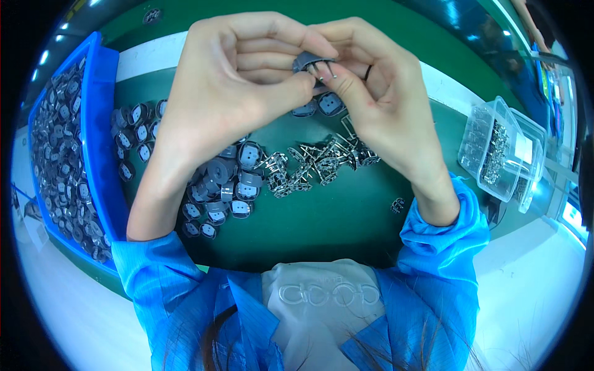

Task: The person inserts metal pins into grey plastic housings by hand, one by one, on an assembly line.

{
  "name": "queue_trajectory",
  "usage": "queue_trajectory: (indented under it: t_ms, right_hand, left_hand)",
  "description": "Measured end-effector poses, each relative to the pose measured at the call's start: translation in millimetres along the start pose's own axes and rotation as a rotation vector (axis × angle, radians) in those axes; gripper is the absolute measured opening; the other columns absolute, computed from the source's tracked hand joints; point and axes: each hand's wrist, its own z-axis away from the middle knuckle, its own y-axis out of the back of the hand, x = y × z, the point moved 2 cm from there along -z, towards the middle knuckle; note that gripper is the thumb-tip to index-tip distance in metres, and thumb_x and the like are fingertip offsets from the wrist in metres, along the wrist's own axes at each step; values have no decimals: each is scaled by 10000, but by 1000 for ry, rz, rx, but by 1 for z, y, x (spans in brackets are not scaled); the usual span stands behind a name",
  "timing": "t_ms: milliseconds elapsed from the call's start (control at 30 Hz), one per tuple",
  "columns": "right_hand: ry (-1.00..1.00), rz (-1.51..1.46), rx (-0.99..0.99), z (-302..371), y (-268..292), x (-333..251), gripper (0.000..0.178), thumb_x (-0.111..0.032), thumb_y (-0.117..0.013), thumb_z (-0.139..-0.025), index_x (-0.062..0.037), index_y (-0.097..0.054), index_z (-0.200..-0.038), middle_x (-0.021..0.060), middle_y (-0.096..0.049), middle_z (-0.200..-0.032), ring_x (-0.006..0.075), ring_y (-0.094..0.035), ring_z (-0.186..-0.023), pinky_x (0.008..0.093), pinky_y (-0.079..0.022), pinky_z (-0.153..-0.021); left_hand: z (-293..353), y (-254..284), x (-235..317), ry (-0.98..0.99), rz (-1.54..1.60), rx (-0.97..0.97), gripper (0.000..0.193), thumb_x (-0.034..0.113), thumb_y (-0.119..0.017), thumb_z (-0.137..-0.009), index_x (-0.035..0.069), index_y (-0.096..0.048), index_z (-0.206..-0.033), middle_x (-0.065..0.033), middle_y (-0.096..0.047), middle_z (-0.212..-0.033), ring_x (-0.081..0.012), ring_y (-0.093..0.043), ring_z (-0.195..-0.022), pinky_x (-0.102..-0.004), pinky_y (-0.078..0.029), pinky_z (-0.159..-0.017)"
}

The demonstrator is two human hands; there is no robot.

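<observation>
Above the work surface, my left hand (226,86) and my right hand (387,93) meet with fingertips closed on one small dark grey plastic part (303,60). Thin metal prongs (331,69) stick out of it, by my right thumb. My fingers cover much of the part, so its full shape is hidden. Below my left wrist lies a pile of round grey plastic parts (219,185) with pale two-holed faces. Beside that pile is a heap of loose shiny metal prong pieces (318,162). Two more round parts (331,104) show just beneath my fingers.
A blue bin (102,167) full of similar grey parts stands at the left. More round parts (141,132) lie between it and my left forearm. At the right is a clear plastic box (473,145) holding small metal pieces. A small metal piece (397,204) lies alone on the green mat (346,216).
</observation>
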Motion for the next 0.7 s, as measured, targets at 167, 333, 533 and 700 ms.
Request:
queue_trajectory:
  t_ms: [167,333,533,700]
  right_hand:
    - [-117,66,111,15,8,-3,363,-35,-639,-911,-26,-552,-1263,97,-649,-1062,151,-646,-977,287,-541,-806]
    - [-20,966,467,42,49,12,455,-214,-749,-816,-56,-602,-1217,179,-659,-1019,320,-669,-859,393,-543,-745]
    - [-244,950,399,71,74,19,264,-173,-730,-813,-21,-700,-1026,165,-652,-979,292,-654,-835,378,-530,-745]
    - [-183,815,391,81,77,25,265,-83,-747,-762,-27,-696,-1015,147,-639,-901,272,-644,-808,359,-528,-733]
  left_hand:
    - [-10,5,5,17,-62,-129,238,-81,-649,-805,-37,-652,-1040,-129,-692,-1047,-159,-683,-949,-266,-535,-875]
    - [-60,54,14,49,-664,63,248,32,-666,-803,-25,-630,-1042,-123,-696,-950,-158,-657,-774,-268,-531,-703]
    - [-112,133,-79,-183,-1225,209,234,274,-677,-880,129,-729,-1056,-83,-692,-1092,-212,-636,-1047,-351,-490,-917]
    - [-79,96,-53,-325,-1106,322,350,282,-663,-885,146,-656,-1207,-72,-641,-1219,-240,-612,-1071,-353,-483,-902]
